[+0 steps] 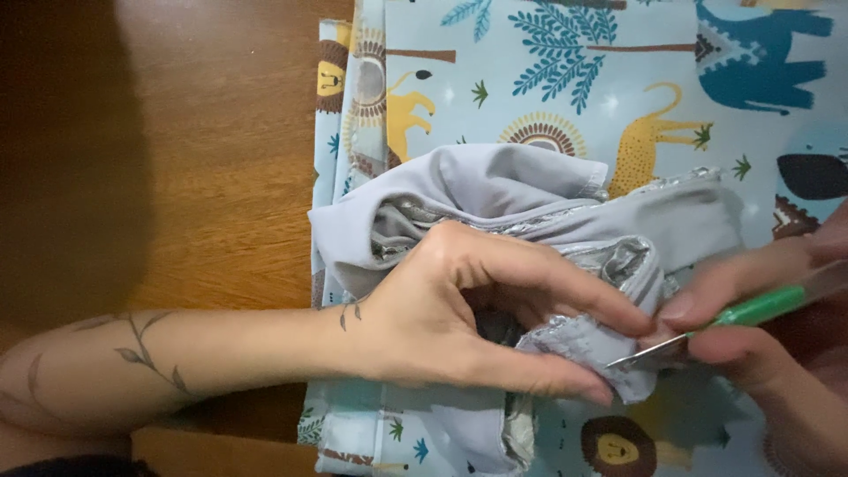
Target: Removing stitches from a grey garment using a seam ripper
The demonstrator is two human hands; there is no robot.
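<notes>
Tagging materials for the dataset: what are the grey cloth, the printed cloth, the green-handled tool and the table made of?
Grey cloth: soft woven fabric, matte, with a shiny silver lining; it creases and frays at the edge.
Printed cloth: likely cotton, matte, flat folds.
Tool: translucent green handle, probably plastic, with a thin metal tip.
Table: wood or wood veneer, visible grain, slight sheen.

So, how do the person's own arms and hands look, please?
Both are bare, with no gloves or rings showing. The left forearm carries a thin leafy vine tattoo, and a smaller leaf mark sits at the wrist of the left hand. The right hand shows no markings.
</notes>
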